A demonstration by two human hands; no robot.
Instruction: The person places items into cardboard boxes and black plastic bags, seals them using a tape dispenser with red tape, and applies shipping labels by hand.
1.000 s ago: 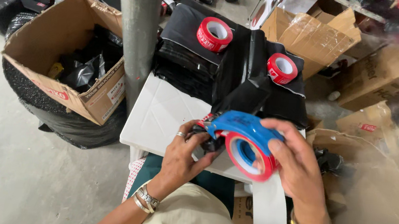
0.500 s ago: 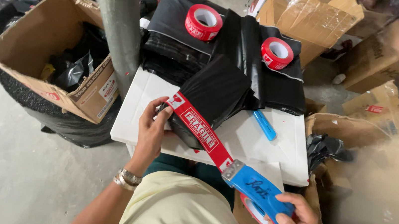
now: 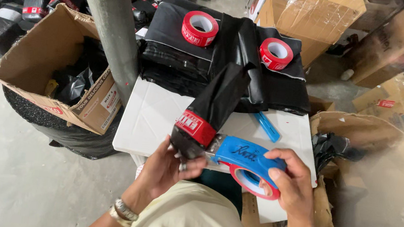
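Observation:
My left hand [image 3: 168, 168] grips the near end of a black plastic-wrapped parcel [image 3: 215, 105] that slants up over the white table [image 3: 153, 115]. A band of red tape [image 3: 195, 127] circles the parcel just above my fingers. My right hand [image 3: 292, 189] holds a blue tape dispenser [image 3: 247, 157] with a red roll in it, its nose pressed against the parcel's taped end.
Two red tape rolls [image 3: 200, 28] [image 3: 275, 53] lie on stacked black bags [image 3: 179, 50] behind the table. A blue cutter [image 3: 266, 127] rests on the table. A grey post [image 3: 110, 27] stands left, beside an open cardboard box [image 3: 44, 70]. More boxes sit at the right.
The long stretched strip of red tape is now wound around the parcel. My right hand has brought the dispenser up against the parcel, and my left hand has shifted to its near end.

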